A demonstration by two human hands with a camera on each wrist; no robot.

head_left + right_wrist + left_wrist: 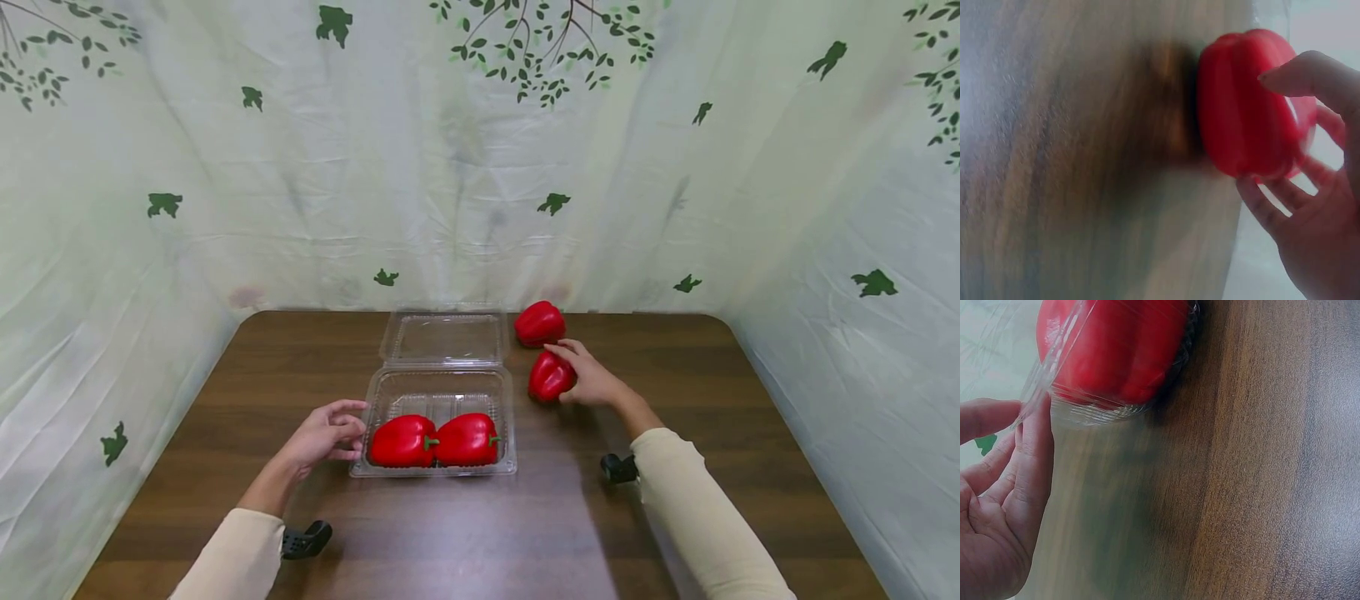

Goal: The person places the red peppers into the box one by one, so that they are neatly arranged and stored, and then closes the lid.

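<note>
My left hand [327, 433], its wrist in a cream fabric sleeve [234, 554] above a small black device [307, 540], pinches the left rim of a clear, rectangular plastic clamshell container [435, 380] on a brown wood-grain table [442, 550]. Inside the container, along its near side, a glossy red bell pepper with a green stem [401, 443] lies on its side, and just right of it lies a second glossy red, green-stemmed bell pepper [467, 442]. The transparent plastic lid [448, 337] is folded back, open, toward a pale cloth backdrop printed with green leaves [450, 242]. To the right, outside the container, a plain red, blocky bell pepper [538, 323] sits near the table's far edge. Nearer me, another blocky red bell pepper [550, 379] is in the grasp of my right hand [594, 382], thumb on one side and fingers on the other.
</note>
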